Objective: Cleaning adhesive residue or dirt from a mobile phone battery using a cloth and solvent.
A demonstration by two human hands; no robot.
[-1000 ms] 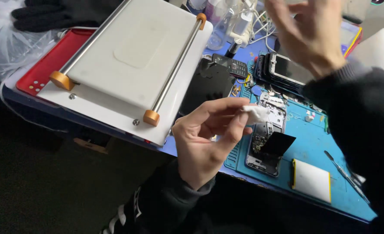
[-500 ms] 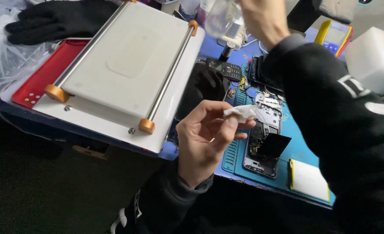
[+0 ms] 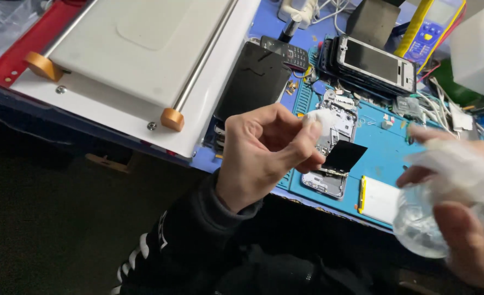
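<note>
Head view: right hand [image 3: 465, 218], up at the counter's back before, now grips a clear bottle [image 3: 425, 226] beside the left hand [image 3: 263, 155] pinching a white wad [image 3: 318, 117].

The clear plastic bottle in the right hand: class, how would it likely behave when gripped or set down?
The clear plastic bottle looks thin-walled, so probably light and squeezable. Its rounded body may roll if laid sideways. The right hand wraps it, blurred.

We see a white wad [image 3: 319, 118], a blue mat [image 3: 386, 153], a red tray [image 3: 7, 60] upper left, and orange knobs [image 3: 172, 119].
</note>
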